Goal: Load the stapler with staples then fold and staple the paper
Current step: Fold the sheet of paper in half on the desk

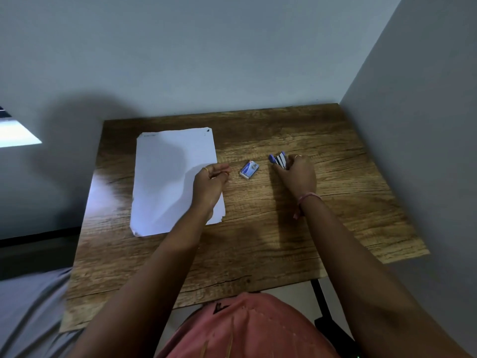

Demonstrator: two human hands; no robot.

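Looking down from head height, a wooden table (258,241) with a rough dark grain fills the middle of the view, pushed into a corner of plain grey walls. A person's two bare arms reach forward over it. On the right, the right hand (296,177) grasps a small blue and black stapler (278,160), which appears hinged open, its two halves splayed like a beak toward the far left. Between the hands lies a little cardboard staple box (249,170), pale blue and white, flat on the wood. The left hand (210,180) hovers just left of the box, fingertips pinched together as if around a thin strip of staples; the strip itself is too small to make out. Under and beyond that hand lies a white sheet of paper (167,177), smooth, unfolded, with slightly curled and nicked corners, on the left half of the table. Loading seems to be the step in hand. To do it well, the stapler should be held steady with its channel facing up, and the strip slid in legs down and straight, so it seats flat before the top is closed. Near the bottom edge, a pink garment (247,329) shows.
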